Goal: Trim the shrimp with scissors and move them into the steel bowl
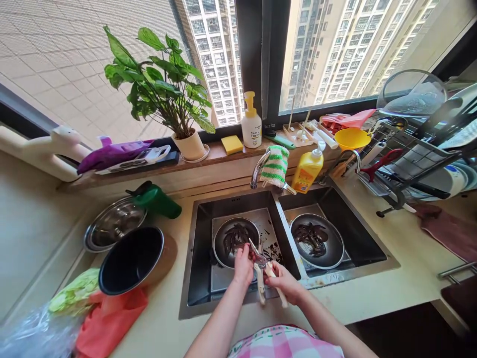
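Note:
Over the left basin of the double sink [194,278], my right hand [285,282] grips the cream handles of a pair of kitchen scissors [260,268], blades pointing up and away. My left hand [243,266] is closed beside the blades, pinching something small and dark that I cannot make out. A metal bowl [236,240] with several small dark fish sits in the left basin just beyond my hands. A second bowl [316,239] with similar dark pieces rests in the right basin. Dark scraps lie on the sink floor between them.
A black pot [130,258], a steel lid [114,226] and a green jug [156,200] stand left of the sink, with cabbage [74,296] and a red bag [108,320]. The sill holds a potted plant [167,94], soap bottles and a sponge. A dish rack [417,154] is at right.

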Motion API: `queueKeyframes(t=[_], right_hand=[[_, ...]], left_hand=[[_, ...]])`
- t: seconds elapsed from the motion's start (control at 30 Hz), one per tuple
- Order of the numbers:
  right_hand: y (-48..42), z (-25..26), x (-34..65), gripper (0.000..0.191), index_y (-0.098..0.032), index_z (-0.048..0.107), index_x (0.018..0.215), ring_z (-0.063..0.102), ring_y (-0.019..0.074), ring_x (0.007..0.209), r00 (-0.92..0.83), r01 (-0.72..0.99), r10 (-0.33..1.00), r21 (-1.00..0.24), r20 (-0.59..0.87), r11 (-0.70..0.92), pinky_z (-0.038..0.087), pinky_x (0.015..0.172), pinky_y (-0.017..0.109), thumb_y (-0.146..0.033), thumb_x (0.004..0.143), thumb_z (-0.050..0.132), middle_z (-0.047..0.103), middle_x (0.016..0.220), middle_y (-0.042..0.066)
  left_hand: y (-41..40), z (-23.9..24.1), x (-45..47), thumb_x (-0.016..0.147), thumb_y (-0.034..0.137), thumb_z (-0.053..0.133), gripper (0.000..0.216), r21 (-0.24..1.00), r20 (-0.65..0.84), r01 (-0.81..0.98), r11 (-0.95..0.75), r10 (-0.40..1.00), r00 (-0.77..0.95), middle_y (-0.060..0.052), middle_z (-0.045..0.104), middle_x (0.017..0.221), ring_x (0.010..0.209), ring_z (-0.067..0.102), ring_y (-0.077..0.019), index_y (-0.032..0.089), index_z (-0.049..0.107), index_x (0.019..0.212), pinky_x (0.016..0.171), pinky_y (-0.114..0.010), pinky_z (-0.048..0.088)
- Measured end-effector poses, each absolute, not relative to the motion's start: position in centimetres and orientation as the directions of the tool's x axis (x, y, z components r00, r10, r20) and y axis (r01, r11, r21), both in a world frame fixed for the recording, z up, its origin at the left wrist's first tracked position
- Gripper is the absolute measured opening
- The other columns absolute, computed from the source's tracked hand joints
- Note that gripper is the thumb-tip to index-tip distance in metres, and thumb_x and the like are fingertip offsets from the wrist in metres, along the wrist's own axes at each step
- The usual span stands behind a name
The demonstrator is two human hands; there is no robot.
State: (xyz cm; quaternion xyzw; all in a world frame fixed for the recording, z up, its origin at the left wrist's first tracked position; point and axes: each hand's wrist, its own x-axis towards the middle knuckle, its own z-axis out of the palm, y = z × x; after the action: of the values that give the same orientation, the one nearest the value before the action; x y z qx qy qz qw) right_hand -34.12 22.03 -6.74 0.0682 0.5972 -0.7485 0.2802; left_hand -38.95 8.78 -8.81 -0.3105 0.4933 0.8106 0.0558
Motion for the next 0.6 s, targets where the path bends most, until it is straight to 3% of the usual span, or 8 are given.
queueKeyframes(t=[0.1, 0.2, 0.3, 0.37, 0.47, 0.6], right_hand=[[20.0, -7.0, -33.9, 0.031, -0.019, 0.043, 0.08, 0.047, 0.0092, 0.062, -0.848, 0.523, -0.279, -0.794, -0.45, -0.309, 0.037, 0.058, 0.02, -0.014, 0.052, 0.056, 0.05, 0.07, -0.005], [18.9, -7.0, -33.8, 0.038, -0.02, 0.045, 0.089, 0.053, 0.0127, 0.067, -0.797, 0.604, -0.324, -0.675, -0.51, -0.424, 0.042, 0.062, 0.025, -0.017, 0.054, 0.058, 0.056, 0.078, -0.002], [19.3, -7.1, -34.0, 0.04, -0.02, 0.044, 0.093, 0.056, 0.0146, 0.067, -0.728, 0.685, -0.421, -0.555, -0.541, -0.472, 0.043, 0.062, 0.028, -0.018, 0.055, 0.055, 0.058, 0.079, -0.001], [20.2, -7.3, -34.5, 0.042, -0.021, 0.043, 0.094, 0.057, 0.0146, 0.068, -0.716, 0.697, -0.429, -0.551, -0.55, -0.459, 0.044, 0.063, 0.028, -0.015, 0.054, 0.053, 0.057, 0.079, -0.001], [21.8, -7.6, -35.6, 0.047, -0.022, 0.04, 0.099, 0.056, 0.0125, 0.069, -0.758, 0.652, -0.318, -0.682, -0.57, -0.332, 0.043, 0.064, 0.026, -0.013, 0.054, 0.05, 0.054, 0.078, -0.003], [23.0, -7.4, -36.8, 0.044, -0.02, 0.041, 0.101, 0.053, 0.013, 0.067, -0.85, 0.468, -0.218, -0.877, -0.479, 0.104, 0.041, 0.065, 0.026, -0.009, 0.059, 0.044, 0.053, 0.074, -0.002]], left_hand=[[9.9, -8.9, -39.5, 0.073, 0.041, 0.055, 0.024, 0.767, -0.563, -0.373, -0.522, -0.268, -0.781, 0.004, 0.051, 0.065, 0.054, 0.051, -0.0075, 0.02, 0.044, 0.076, 0.055, -0.021, 0.042], [10.4, -8.9, -40.1, 0.075, 0.04, 0.054, 0.022, 0.764, -0.578, -0.391, -0.514, -0.273, -0.769, 0.004, 0.048, 0.06, 0.05, 0.049, -0.0083, 0.02, 0.047, 0.08, 0.049, -0.021, 0.04], [10.1, -8.5, -40.6, 0.074, 0.038, 0.056, 0.02, 0.77, -0.572, -0.397, -0.5, -0.264, -0.777, 0.002, 0.051, 0.064, 0.051, 0.049, -0.0083, 0.02, 0.049, 0.079, 0.048, -0.021, 0.039], [9.4, -7.9, -41.0, 0.072, 0.037, 0.059, 0.021, 0.783, -0.552, -0.388, -0.486, -0.256, -0.794, 0.001, 0.054, 0.071, 0.054, 0.051, -0.0073, 0.019, 0.05, 0.078, 0.05, -0.02, 0.04], [7.8, -6.9, -41.4, 0.065, 0.037, 0.066, 0.028, 0.806, -0.517, -0.383, -0.451, -0.223, -0.826, 0.002, 0.055, 0.074, 0.056, 0.05, -0.0059, 0.018, 0.054, 0.081, 0.05, -0.018, 0.039], [6.0, -5.8, -41.7, 0.062, 0.039, 0.069, 0.035, 0.876, -0.424, -0.364, -0.318, -0.145, -0.894, 0.002, 0.055, 0.071, 0.055, 0.05, -0.0059, 0.015, 0.058, 0.085, 0.05, -0.017, 0.039]])
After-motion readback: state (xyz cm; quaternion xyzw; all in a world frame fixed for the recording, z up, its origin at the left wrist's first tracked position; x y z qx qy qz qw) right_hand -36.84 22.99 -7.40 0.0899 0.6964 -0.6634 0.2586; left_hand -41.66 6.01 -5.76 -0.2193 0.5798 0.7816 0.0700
